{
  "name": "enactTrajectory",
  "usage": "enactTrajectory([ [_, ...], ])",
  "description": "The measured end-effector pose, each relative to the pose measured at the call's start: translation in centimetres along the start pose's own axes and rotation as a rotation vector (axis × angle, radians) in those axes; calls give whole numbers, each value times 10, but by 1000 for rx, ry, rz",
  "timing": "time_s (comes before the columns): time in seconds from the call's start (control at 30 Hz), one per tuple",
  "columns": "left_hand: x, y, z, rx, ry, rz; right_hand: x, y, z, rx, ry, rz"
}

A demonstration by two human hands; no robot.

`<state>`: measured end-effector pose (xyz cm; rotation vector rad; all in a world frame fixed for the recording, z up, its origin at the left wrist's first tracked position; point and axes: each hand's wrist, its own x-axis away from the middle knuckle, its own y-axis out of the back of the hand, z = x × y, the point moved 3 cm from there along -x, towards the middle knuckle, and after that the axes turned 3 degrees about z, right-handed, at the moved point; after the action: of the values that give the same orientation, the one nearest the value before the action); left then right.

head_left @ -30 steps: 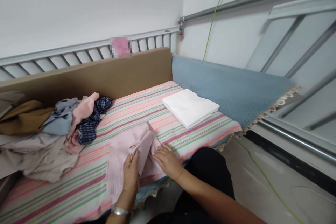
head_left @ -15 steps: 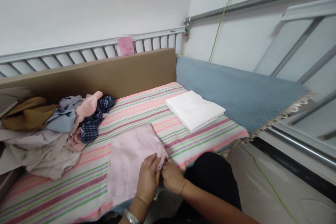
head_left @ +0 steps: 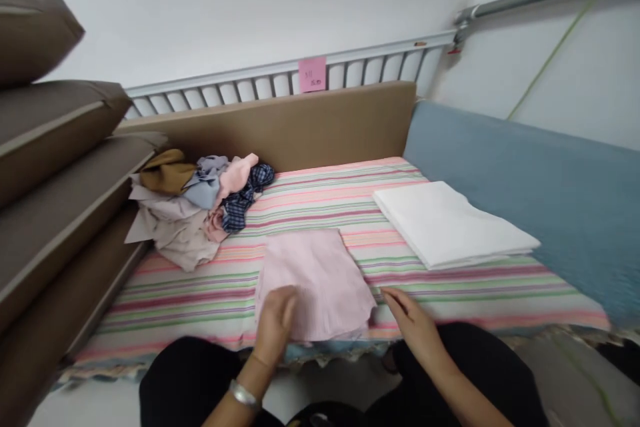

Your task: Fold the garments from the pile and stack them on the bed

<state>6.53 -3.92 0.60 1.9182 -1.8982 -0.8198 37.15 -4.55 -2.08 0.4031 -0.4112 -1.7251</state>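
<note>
A folded pale pink ribbed cloth [head_left: 320, 273] lies flat on the striped bedspread [head_left: 310, 203], in front of my knees. My left hand [head_left: 275, 320] is over its lower left corner, fingers loosely bent and thumb a little apart, with nothing visible in them. Just off the cloth's right edge, my right hand [head_left: 411, 320] hovers with its fingers stretched out, holding nothing. Farther right, a folded white cloth [head_left: 455, 223] rests on the stripes.
A heap of crumpled clothes sits at the left, with a mustard piece [head_left: 167, 172] and a navy checked piece [head_left: 243, 203]. Stacked brown cushions [head_left: 55, 213] rise beside it. A brown backrest [head_left: 345, 123] runs behind, and a blue cover [head_left: 505, 160] drapes the right side.
My hands have come apart from the pink cloth's near right corner, the left now at its left side. The view has turned left, bringing the stacked cushions into sight.
</note>
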Motion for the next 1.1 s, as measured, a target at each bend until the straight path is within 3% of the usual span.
enactTrajectory([
  [0.07,-7,32,33,-23,194,-170,-20,-12,8,77,19,45],
  [0.13,-13,52,60,-46,313,-209,-34,-25,18,187,40,83],
  [0.27,-27,54,83,-48,425,-128,-46,-44,30,413,0,113],
  [0.43,-47,35,82,-60,511,-36,-48,-52,30,508,4,136],
  [0.63,-55,32,74,-56,490,-23,-49,-51,25,436,20,162],
  [0.87,-39,31,71,25,408,-14,-32,-52,40,607,346,64],
  [1.1,-6,31,78,110,446,-10,-6,-61,-11,709,472,158],
])
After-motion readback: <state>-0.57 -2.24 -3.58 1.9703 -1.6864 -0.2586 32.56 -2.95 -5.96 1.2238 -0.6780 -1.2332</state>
